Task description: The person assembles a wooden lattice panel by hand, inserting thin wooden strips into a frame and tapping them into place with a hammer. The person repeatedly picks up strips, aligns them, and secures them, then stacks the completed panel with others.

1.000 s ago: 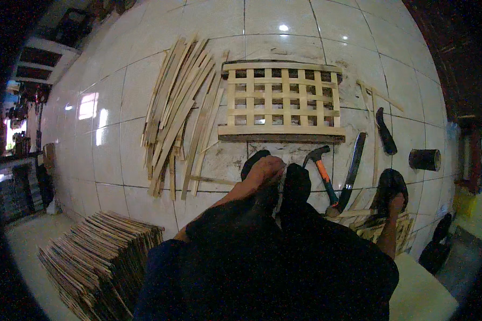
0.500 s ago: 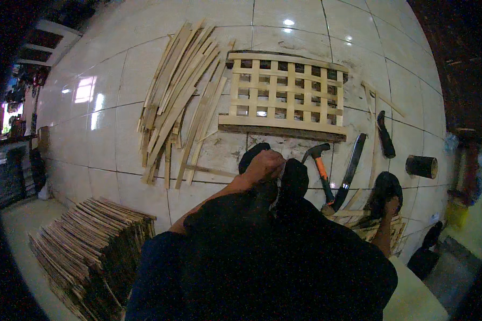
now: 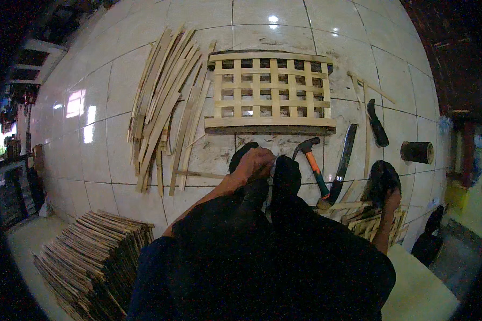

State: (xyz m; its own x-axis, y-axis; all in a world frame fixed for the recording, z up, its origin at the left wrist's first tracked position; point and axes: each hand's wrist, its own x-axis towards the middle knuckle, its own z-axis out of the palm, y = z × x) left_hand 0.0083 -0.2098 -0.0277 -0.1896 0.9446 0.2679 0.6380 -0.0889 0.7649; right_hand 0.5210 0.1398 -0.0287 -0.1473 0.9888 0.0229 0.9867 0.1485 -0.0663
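My left hand (image 3: 256, 163) lies with curled fingers on top of a dark shoe-like shape (image 3: 243, 155) in front of my lap; whether it grips it is unclear. A second dark shape (image 3: 286, 174) sits just to its right. At the right, my right hand (image 3: 392, 199) reaches to a dark rounded object (image 3: 380, 177) above a bundle of bamboo strips (image 3: 374, 223); its fingers are hidden. A woven bamboo lattice panel (image 3: 270, 91) lies flat on the tiled floor beyond my hands.
Loose bamboo strips (image 3: 163, 101) fan out left of the panel. An orange-handled hammer (image 3: 313, 163), a long curved blade (image 3: 344, 160), a dark knife (image 3: 377, 123) and a dark cylinder (image 3: 416, 152) lie to the right. A stack of bamboo slats (image 3: 91, 257) sits at lower left.
The view has shifted slightly, so the panel and strips sit a little lower and larger. Both hands stay where they were.
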